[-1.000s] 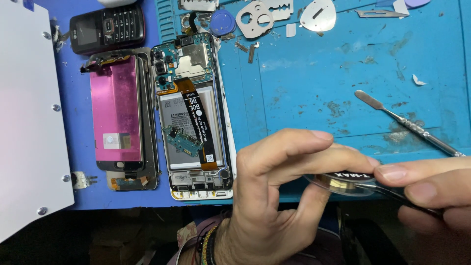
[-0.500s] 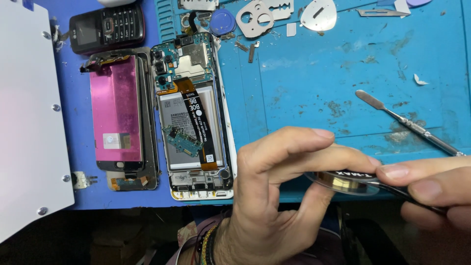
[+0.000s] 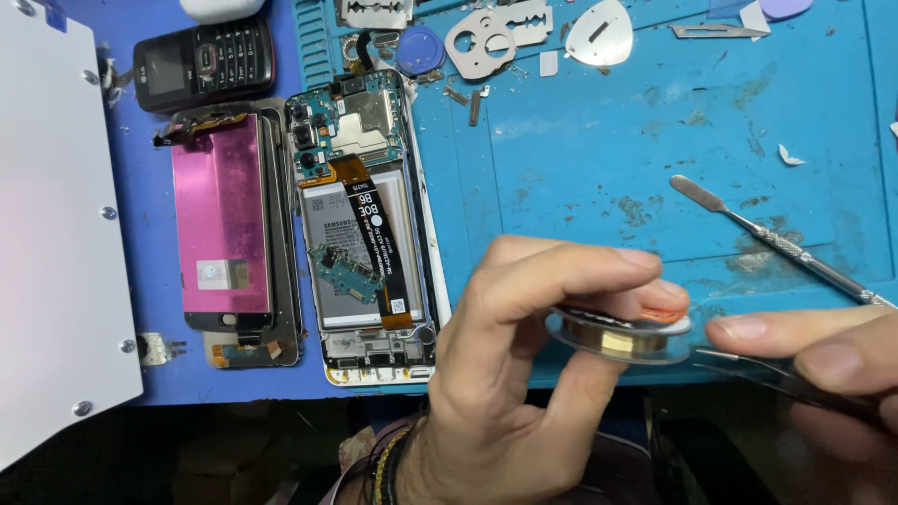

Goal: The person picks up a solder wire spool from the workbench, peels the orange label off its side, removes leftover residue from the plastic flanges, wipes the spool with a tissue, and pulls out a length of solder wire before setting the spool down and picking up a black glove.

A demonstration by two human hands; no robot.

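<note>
Spool pinched flat in left hand above mat's near edge; right hand clamped on tweezers beside it. Risk: wire slipping, spool dropping onto opened phone.

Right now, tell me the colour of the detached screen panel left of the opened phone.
Pink-magenta, on the detached screen panel; the head view shows it.

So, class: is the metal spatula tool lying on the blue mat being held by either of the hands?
No: the metal spatula tool lies free on the blue mat, while the left hand holds a small spool.
</note>
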